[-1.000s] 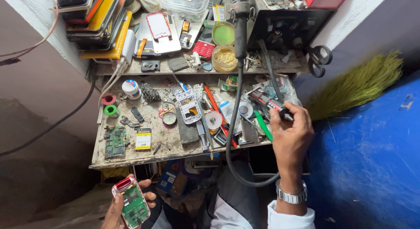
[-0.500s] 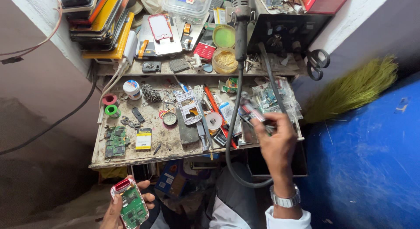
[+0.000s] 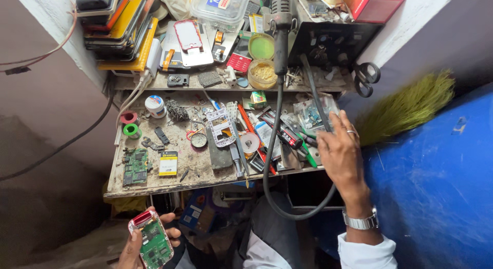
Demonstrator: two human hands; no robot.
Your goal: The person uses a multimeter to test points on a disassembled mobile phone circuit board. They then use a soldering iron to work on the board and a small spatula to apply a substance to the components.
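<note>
Our left hand (image 3: pixel 136 246) is clamped around an opened phone (image 3: pixel 152 240), green circuit board showing, below the tabletop's (image 3: pixel 154 184) near edge. Our right hand (image 3: pixel 340 153), fingers loosely apart and empty, hovers over the tools (image 3: pixel 287 138) at the tabletop's right end.

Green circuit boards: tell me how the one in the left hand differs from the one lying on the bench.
The held board sits inside a red phone frame, gripped by the left hand below the bench; the bench board lies bare and loose on the dusty worktop. The held one looks narrower and tilted, the bench one flat. Both are green, populated boards.
</note>
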